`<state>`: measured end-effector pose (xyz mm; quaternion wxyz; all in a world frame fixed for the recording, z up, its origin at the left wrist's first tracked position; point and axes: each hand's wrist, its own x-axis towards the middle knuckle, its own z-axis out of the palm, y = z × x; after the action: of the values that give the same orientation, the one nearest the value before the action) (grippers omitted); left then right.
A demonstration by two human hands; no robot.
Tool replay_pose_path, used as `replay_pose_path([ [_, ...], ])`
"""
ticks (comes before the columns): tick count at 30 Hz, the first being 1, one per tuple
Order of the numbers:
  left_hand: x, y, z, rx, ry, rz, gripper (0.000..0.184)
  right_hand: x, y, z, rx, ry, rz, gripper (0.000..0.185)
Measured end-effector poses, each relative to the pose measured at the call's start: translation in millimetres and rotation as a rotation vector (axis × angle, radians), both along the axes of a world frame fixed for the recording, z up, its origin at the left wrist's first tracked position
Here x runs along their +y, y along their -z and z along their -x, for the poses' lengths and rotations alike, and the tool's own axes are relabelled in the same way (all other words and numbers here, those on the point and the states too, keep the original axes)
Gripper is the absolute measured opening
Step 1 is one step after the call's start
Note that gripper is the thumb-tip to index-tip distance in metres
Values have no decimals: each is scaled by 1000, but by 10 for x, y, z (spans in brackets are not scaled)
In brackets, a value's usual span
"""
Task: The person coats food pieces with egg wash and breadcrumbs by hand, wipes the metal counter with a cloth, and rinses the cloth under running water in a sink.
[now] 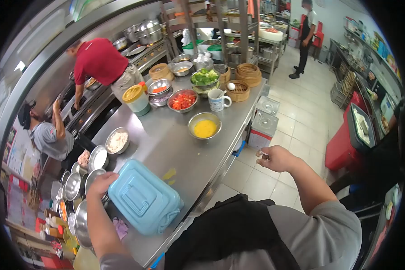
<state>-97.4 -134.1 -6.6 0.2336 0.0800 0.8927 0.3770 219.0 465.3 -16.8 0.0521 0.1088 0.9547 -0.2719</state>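
In the head view, the blue box (143,198) lies aslant on the worktop (155,137), its lid on, near the edge at the wearer's body; that is probably for easy reach. The left hand (102,183) meets the corner on the box's left, fingers bent against its side. Such a touch would serve to steady or guide it, but the fingers are partly hidden, so I cannot tell whether they truly grip.

The right hand (274,158) is in the air beyond the worktop's edge, over the floor (245,182), well apart from the box. Its fingers curl loosely toward the thumb; whether something small sits between them I cannot tell.

Steel bowls (73,185) crowd the left side, perhaps to leave working room in the middle. Further off, red chunks (182,101), greens (205,77), white shreds (117,141) and yellow liquid (205,129) each have their own bowl, likely to keep them unmixed. The mug (216,102) stands beside the steamers (248,74); a white egg (231,86) rests on a low one, whose raised rim may stop it rolling.
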Motion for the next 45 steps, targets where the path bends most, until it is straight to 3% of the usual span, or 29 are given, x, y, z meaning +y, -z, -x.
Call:
replay_pose_path([
  [3,50,-40,-130,-162,-14,-268,58,-17,3,-19,-50,31,10,41],
  [10,152,-38,-236,-310,-133,-364,64,106,177,68,36,42,18,36],
  [14,119,24,-214,-358,-38,-474,61,341,148,254,61,89,66,32],
  [18,71,-121,-153,-96,-14,-122,58,719,174,629,110,127,89,31],
  [21,-202,48,-11,15,-74,106,64,1003,154,926,106,124,47,32],
  [25,257,-410,-203,-268,-28,-64,73,1465,177,1263,100,101,82,35],
  [26,410,-576,-212,-212,-39,216,75,1590,172,1326,91,112,68,35],
  [29,421,-579,-75,-234,-69,574,73,1908,208,1526,62,133,43,37],
  [33,711,-738,-266,59,130,771,62,2247,280,1760,13,151,52,40],
  [36,803,-746,-350,52,40,747,59,2477,420,1862,14,147,85,39],
  [39,303,-302,-424,337,10,832,60,2581,404,1897,43,131,102,37],
  [41,780,-466,-724,309,-366,799,71,2678,493,1904,49,174,166,35],
  [42,4,101,-784,704,-271,802,74,2756,584,1916,64,168,186,35],
  [43,526,-201,-994,449,-591,585,76,2833,629,1917,63,165,196,32],
  [44,592,-175,-1155,386,-714,600,78,2928,751,1928,134,128,156,28],
  [45,572,-70,-1359,299,-838,654,78,3033,878,1930,166,117,277,25],
])
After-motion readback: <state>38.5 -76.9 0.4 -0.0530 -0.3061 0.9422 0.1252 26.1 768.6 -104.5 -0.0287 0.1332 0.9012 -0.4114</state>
